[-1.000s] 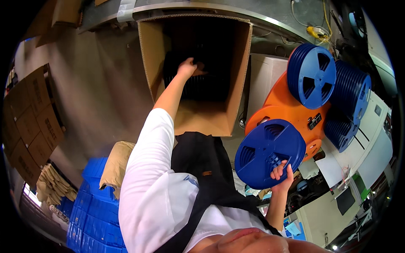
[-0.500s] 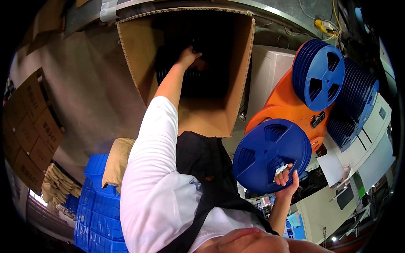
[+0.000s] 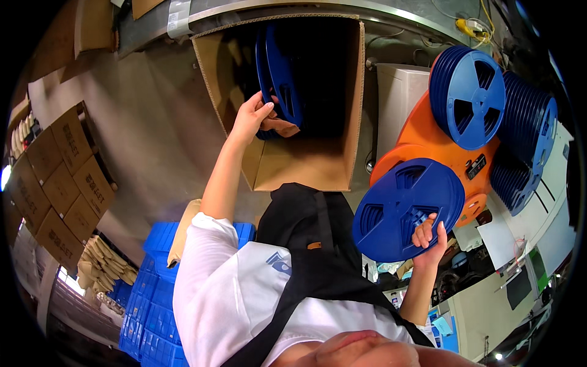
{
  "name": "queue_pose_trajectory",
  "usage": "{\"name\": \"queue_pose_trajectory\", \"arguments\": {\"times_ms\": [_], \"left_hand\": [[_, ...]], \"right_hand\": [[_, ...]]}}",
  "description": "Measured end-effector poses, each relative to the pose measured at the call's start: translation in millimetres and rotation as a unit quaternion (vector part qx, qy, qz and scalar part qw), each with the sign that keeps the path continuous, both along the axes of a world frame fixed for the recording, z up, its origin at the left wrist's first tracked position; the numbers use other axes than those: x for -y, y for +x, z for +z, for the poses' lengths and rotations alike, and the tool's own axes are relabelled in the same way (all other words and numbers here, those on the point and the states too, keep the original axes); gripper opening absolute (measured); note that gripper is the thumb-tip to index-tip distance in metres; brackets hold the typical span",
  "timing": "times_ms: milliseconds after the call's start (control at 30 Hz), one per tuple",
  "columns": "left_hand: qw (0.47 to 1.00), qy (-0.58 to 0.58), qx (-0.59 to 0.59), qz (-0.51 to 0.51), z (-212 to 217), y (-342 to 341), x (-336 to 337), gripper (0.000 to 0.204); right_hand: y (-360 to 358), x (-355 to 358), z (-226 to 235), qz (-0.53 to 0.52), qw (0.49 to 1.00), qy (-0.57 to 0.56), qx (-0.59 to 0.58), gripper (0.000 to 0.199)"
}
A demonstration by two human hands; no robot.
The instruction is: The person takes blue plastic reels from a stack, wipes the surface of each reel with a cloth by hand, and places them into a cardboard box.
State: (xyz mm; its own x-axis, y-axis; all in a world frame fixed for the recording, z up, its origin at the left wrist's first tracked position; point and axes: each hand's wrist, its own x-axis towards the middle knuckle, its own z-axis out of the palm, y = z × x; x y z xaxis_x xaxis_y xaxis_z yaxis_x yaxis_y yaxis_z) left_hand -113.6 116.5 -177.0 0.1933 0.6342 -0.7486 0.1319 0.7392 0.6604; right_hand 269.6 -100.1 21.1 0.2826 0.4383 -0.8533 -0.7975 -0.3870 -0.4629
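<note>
Inside the open cardboard box (image 3: 269, 171) my left hand (image 3: 249, 119) grips the edge of a blue plastic reel (image 3: 281, 73). That reel stands on edge, with another close against its left side. A brownish patch by my left fingertips cannot be made out. On my right side, my right hand (image 3: 430, 240) has its fingers curled at the cut-out of a stack of blue reels (image 3: 391, 214), holding it near the rim. The stack is tilted with its flat face toward me. Deep shadow hides the back of the box.
More blue reels (image 3: 474, 98) sit on an orange panel (image 3: 416, 134), with another row (image 3: 529, 140) beyond. Blue crates (image 3: 162, 300) are piled at the lower left, near stacked cartons (image 3: 67, 189). A metal-edged counter (image 3: 244, 12) runs behind the box.
My left hand has drawn back toward the box opening, bringing blue reels out of the shadow. The stack at my right hand has shifted slightly up and right in the view.
</note>
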Motion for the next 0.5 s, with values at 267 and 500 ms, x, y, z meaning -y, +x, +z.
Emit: {"name": "queue_pose_trajectory", "arguments": {"times_ms": [267, 500], "left_hand": [[1.0, -0.01, 0.008, -0.006, -32, 19, 9, 0.019], [0.999, 0.035, -0.021, -0.019, -3, 20, 12, 0.019]], "right_hand": [[-5, 8, 4, -0.001, 1.0, 0.015, 0.001, 0.025], [-4, 22, -1, -0.017, 0.999, 0.034, -0.005, 0.025]]}}
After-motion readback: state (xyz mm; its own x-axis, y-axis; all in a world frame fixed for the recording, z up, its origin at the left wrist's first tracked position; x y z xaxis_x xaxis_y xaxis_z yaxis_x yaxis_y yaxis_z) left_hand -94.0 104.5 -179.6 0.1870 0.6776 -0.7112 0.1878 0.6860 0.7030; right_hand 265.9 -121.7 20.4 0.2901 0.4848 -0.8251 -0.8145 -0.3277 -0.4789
